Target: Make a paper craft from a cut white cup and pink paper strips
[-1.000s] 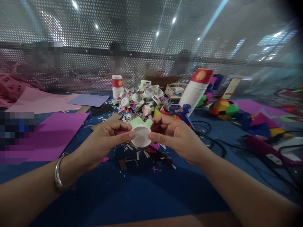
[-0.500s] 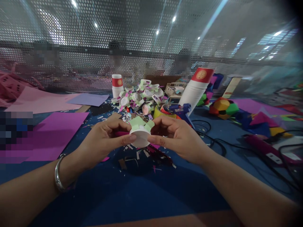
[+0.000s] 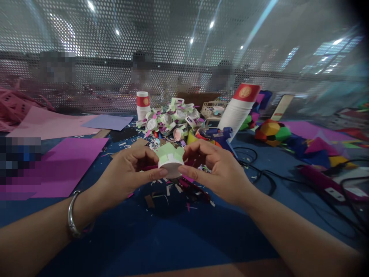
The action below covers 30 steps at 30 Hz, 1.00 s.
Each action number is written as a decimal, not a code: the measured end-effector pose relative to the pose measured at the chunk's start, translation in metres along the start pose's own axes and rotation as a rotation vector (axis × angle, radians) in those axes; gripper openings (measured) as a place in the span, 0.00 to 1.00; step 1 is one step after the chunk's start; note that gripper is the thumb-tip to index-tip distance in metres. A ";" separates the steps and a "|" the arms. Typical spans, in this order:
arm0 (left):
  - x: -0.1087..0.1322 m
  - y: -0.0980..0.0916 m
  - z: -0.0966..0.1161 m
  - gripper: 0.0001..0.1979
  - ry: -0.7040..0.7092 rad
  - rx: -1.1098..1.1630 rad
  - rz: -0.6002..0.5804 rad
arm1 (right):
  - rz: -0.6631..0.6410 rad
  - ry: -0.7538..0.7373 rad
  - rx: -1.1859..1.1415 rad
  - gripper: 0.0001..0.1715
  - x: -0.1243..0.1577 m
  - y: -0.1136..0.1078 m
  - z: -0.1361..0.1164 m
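Note:
A small round white paper piece with pale green paper flaps point(image 3: 170, 167) is held above the table, its flat white base tilted toward me. My left hand point(image 3: 135, 165) pinches its left side between thumb and fingers. On the opposite edge, my right hand point(image 3: 211, 165) grips it the same way, thumb low on the rim. Beyond the hands rises a heap of similar white and green paper pieces point(image 3: 180, 114), some with purple strips. A blue hot glue gun point(image 3: 217, 133) lies just behind my right hand.
Tall stacks of paper cups stand at the right point(image 3: 238, 111) and behind the heap point(image 3: 143, 104). Paper scraps point(image 3: 178, 188) litter the blue table point(image 3: 138, 242). Magenta sheets point(image 3: 72, 165) lie left; black cables point(image 3: 268, 177) and a magenta power strip point(image 3: 328, 182) lie right.
The paper piece has tilted slightly in my fingers, so more of its green flaps and side show and less of its white base. Both hands keep hold of it.

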State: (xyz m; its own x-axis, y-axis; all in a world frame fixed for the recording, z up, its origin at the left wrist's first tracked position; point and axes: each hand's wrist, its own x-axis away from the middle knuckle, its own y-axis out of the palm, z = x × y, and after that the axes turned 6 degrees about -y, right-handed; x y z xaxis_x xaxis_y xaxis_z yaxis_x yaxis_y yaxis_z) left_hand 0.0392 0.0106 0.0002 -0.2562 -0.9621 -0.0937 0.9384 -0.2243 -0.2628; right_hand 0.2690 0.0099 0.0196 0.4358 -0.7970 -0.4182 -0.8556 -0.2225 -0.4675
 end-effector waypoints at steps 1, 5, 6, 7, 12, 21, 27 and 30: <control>0.000 0.001 0.000 0.11 -0.012 0.015 -0.015 | 0.001 -0.015 0.010 0.12 0.000 0.000 0.000; 0.001 0.002 0.001 0.12 -0.087 0.101 -0.102 | -0.005 -0.015 0.018 0.11 0.001 0.000 0.001; 0.001 0.002 0.001 0.12 -0.095 0.115 -0.123 | -0.006 -0.014 0.013 0.11 0.002 0.000 0.002; 0.001 0.002 0.001 0.12 -0.094 0.126 -0.136 | -0.005 -0.013 0.007 0.11 0.002 0.000 0.002; 0.000 -0.001 -0.002 0.11 -0.025 0.049 -0.069 | -0.009 -0.020 0.011 0.12 0.001 -0.001 0.002; 0.002 -0.002 0.001 0.11 0.050 -0.108 -0.004 | -0.019 -0.023 0.014 0.13 0.002 -0.001 0.002; 0.003 -0.002 0.004 0.11 0.037 -0.092 -0.026 | -0.027 -0.025 0.012 0.12 0.001 -0.002 0.003; 0.003 -0.001 0.005 0.11 0.045 -0.087 -0.026 | -0.024 -0.049 0.019 0.11 0.003 -0.001 0.003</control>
State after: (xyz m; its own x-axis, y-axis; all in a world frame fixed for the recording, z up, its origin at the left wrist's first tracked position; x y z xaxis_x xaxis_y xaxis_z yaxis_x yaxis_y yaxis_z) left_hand 0.0385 0.0077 0.0052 -0.2924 -0.9477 -0.1278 0.9080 -0.2332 -0.3481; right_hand 0.2718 0.0096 0.0169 0.4700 -0.7629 -0.4440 -0.8392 -0.2303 -0.4927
